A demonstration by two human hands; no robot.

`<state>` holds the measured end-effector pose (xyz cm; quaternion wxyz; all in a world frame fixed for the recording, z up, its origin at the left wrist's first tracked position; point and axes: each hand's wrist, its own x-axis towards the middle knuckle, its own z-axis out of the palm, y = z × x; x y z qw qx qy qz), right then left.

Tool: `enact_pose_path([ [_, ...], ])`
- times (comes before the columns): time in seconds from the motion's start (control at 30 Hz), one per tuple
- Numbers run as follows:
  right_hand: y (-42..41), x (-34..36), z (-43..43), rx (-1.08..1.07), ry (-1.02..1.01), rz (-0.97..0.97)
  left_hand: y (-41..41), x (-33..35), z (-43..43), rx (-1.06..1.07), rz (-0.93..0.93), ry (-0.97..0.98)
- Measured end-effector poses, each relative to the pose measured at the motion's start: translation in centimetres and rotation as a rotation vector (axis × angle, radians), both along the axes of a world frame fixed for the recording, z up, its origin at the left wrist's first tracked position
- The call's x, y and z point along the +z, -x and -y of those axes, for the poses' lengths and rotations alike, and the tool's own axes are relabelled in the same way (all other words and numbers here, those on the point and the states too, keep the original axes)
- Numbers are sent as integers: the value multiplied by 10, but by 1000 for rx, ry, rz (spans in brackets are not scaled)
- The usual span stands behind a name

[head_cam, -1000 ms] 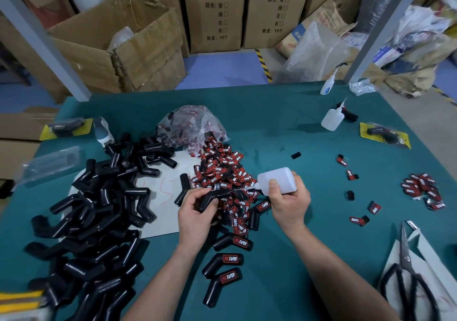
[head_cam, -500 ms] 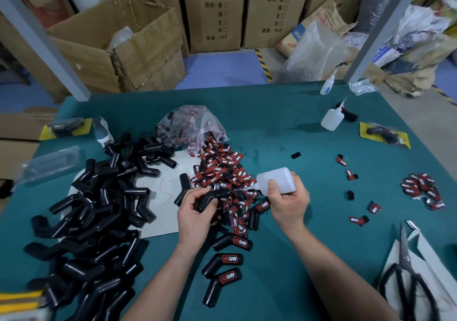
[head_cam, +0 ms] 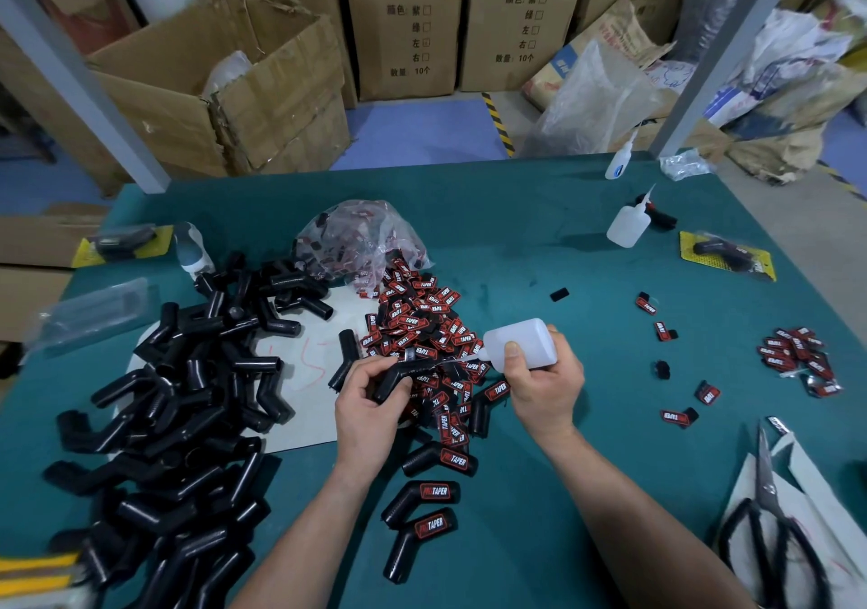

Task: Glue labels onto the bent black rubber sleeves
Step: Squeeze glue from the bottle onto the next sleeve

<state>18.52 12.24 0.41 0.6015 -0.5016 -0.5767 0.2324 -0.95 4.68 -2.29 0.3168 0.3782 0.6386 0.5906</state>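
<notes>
My left hand (head_cam: 370, 402) grips a bent black rubber sleeve (head_cam: 396, 374) above the pile of red-and-black labels (head_cam: 422, 322). My right hand (head_cam: 544, 383) holds a white glue bottle (head_cam: 518, 343) tipped on its side, its thin nozzle pointing left onto the sleeve's upper arm. A big heap of unlabelled black sleeves (head_cam: 178, 402) lies on the left of the green table (head_cam: 516, 251). Three labelled sleeves (head_cam: 422, 500) lie below my hands.
A clear bag of labels (head_cam: 361, 237) sits behind the pile. Two more glue bottles (head_cam: 626, 226) stand at the back right, near a yellow-carded sleeve (head_cam: 725, 258). Loose labels (head_cam: 797, 357) lie on the right, scissors (head_cam: 769, 510) at the lower right. Cardboard boxes (head_cam: 225, 87) stand beyond the table.
</notes>
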Motion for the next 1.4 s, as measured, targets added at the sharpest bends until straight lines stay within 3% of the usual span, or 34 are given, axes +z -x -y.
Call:
enact_pose_path([
  [1.4, 0, 3, 1, -39, -11, -67, 4, -11, -3, -27, -44, -11],
])
